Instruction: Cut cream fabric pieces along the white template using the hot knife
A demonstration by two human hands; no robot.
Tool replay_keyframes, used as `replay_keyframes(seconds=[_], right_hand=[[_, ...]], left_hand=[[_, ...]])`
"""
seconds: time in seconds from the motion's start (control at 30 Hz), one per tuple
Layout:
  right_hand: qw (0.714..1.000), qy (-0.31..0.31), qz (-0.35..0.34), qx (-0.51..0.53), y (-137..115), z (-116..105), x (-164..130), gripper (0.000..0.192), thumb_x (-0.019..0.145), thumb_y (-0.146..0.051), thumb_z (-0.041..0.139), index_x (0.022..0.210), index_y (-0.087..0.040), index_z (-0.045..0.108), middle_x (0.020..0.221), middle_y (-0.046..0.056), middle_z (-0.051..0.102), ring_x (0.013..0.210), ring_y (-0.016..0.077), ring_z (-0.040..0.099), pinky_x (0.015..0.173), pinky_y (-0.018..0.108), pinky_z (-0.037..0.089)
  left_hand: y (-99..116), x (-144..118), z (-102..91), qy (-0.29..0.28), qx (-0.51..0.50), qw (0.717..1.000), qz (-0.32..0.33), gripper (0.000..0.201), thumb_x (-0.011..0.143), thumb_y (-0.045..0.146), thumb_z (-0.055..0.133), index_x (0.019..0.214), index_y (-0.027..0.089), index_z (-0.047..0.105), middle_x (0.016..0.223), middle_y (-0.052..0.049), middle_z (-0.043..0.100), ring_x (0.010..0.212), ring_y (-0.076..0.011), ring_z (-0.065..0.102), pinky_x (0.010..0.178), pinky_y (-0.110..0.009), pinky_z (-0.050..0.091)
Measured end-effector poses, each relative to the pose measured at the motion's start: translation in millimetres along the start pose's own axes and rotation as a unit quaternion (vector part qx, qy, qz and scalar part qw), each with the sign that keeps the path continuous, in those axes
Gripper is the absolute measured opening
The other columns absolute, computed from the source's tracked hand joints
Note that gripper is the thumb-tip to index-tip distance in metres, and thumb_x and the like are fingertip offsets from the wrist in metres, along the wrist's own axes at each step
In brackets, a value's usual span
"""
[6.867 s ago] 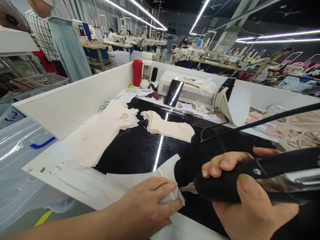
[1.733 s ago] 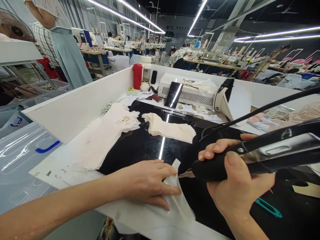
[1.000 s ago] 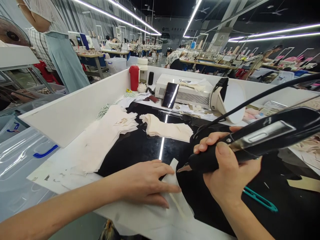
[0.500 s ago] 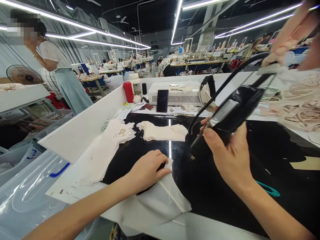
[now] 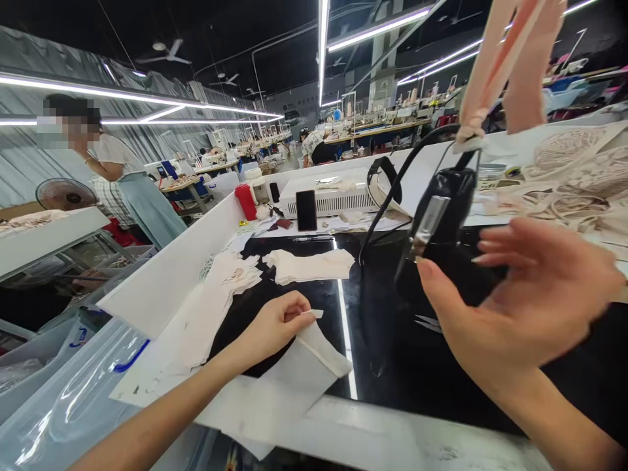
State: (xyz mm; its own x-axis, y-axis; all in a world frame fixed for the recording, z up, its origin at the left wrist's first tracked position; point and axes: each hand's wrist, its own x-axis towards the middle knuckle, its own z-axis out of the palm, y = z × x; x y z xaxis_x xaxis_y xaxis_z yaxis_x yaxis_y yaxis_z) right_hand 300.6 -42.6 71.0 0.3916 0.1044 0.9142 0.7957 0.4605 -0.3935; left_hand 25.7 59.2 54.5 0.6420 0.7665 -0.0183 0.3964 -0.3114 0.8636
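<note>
Factory lights streak over my black bench [image 5: 294, 307]. My left hand [image 5: 275, 324] pinches a white fabric piece [image 5: 294, 373] at the bench's near edge, fingers [image 5: 304, 313] closed on its corner. My right hand [image 5: 515, 307] is spread, fingers apart, just beside the hanging black cutting tool [image 5: 441, 216], thumb near it.

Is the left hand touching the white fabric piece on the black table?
Touching. The head view shows the left hand pinching the upper edge of the white fabric piece between thumb and fingers, lifting it slightly.
</note>
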Motion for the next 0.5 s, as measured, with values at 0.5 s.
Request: replay_keyframes(seconds=[0.5], right_hand=[[0.755,-0.49,0.351,0.258,-22,40,-77,0.049,0.089,-0.071,0.082,0.09,-0.022,0.089,0.081,0.004,0.081,0.075,0.0239,0.073,0.069,0.033,0.057]], left_hand=[[33,-15,-9.7,0.034,-0.202,0.979,0.003,0.066,0.077,0.072,0.097,0.098,0.019,0.065,0.079,0.004,0.064,0.07,-0.0113,0.058,0.066,-0.023,0.046]])
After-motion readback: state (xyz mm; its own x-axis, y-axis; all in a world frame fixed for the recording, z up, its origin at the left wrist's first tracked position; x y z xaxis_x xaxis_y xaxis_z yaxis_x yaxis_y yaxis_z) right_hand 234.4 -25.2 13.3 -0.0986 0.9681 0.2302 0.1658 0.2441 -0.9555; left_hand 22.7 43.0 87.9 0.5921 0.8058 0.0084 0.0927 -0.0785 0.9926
